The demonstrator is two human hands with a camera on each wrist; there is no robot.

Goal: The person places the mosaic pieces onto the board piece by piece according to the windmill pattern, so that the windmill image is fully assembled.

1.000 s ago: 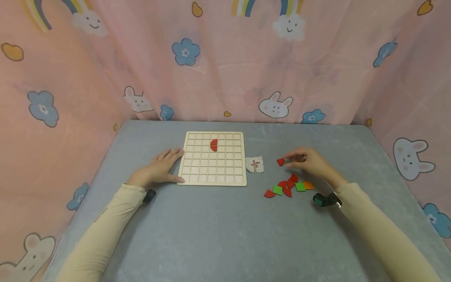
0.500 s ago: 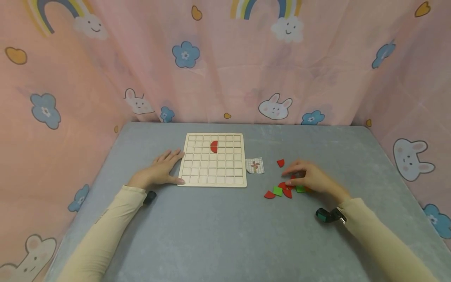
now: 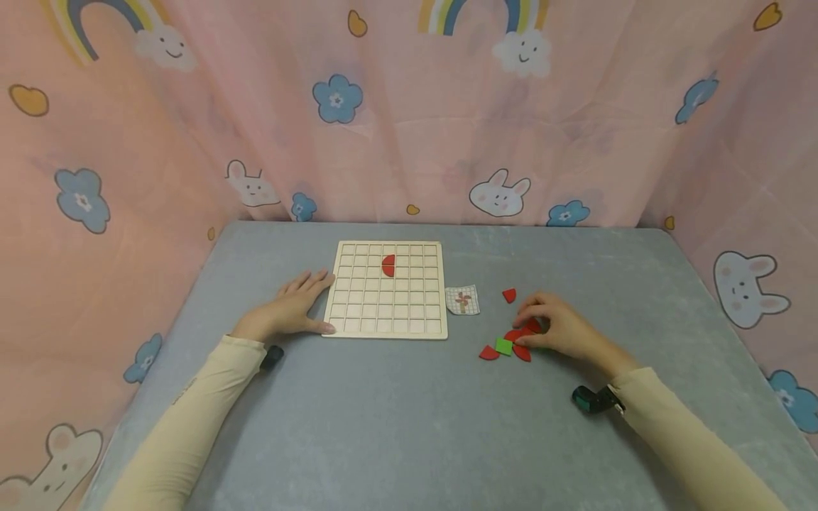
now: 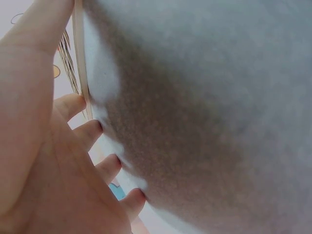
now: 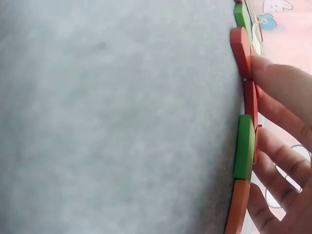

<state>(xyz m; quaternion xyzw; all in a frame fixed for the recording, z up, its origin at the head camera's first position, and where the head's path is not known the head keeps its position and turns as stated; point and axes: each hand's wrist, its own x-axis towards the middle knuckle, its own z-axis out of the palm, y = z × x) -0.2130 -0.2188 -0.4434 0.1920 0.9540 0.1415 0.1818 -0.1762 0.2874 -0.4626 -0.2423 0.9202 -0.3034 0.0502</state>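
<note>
A wooden grid board [image 3: 358, 312] lies on the grey table, with two red quarter-circle pieces [image 3: 388, 266] making a half disc in its upper part. My left hand [image 3: 284, 310] rests spread at the board's left edge, thumb at the near corner. To the right, my right hand [image 3: 562, 332] is over a cluster of red pieces [image 3: 522, 353], thumb and index finger apart at them. The right wrist view shows the thumb tip at a red piece [image 5: 240, 51]. A green square [image 5: 244, 146] and an orange piece [image 5: 237, 207] lie below the fingers, hidden in the head view.
A small paper card [image 3: 462, 299] printed with a pinwheel pattern lies beside the board's right edge. One red piece [image 3: 508, 295] sits apart, beyond the cluster. Another green square [image 3: 504, 346] and a red piece [image 3: 488, 353] lie left of the hand. A pink curtain [image 3: 409, 142] surrounds the table.
My right hand has let go of a red piece, which now lies by itself, and has moved nearer to the cluster. My left hand and the board have stayed put.
</note>
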